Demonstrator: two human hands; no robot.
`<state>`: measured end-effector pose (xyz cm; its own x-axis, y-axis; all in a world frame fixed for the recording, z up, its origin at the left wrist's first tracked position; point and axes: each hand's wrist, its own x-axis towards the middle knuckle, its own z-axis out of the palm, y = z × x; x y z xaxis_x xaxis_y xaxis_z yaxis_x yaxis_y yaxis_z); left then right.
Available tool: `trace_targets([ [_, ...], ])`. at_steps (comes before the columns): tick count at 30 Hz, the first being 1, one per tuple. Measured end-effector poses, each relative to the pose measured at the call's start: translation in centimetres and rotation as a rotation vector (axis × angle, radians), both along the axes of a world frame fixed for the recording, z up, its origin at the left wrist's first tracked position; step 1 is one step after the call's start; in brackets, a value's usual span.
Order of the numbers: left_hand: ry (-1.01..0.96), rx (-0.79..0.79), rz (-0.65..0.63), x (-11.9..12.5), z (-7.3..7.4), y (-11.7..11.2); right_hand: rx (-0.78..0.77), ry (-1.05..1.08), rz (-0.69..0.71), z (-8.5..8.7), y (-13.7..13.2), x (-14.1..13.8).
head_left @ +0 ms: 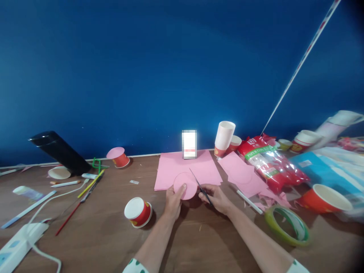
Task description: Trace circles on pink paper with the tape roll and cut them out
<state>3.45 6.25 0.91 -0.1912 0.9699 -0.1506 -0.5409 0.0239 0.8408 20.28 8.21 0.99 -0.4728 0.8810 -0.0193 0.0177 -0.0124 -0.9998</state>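
Note:
A round pink paper disc [187, 188] is pinched in my left hand [174, 199], with the thumb lying on its face. My right hand [215, 198] grips a pair of dark-handled scissors [200, 185], whose blades point up and left beside the disc's right edge. Beyond both hands lies a stack of pink paper sheets [167, 170]. To the left of my left hand, a red and white paper cup [138, 212] stands upside down on the table. Farther back on the left is another red cup [122, 160] with a pink disc [115, 152] on top.
A power strip [21, 242], a black bottle [61, 153] and pens lie on the left. On the right are pink paper scraps [241, 172], a red bag of paper cups [270, 163], a tape roll [287, 225] and a tipped cup [327, 199]. Stacked cups [224, 138] stand by the blue wall.

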Motion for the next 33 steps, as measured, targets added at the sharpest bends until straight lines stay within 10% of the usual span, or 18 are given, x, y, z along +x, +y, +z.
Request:
trace_targets([
  [33,-0.007,0.011,-0.012,-0.07,0.08,-0.08,0.039,-0.013,-0.015,0.37,-0.14,-0.1],
])
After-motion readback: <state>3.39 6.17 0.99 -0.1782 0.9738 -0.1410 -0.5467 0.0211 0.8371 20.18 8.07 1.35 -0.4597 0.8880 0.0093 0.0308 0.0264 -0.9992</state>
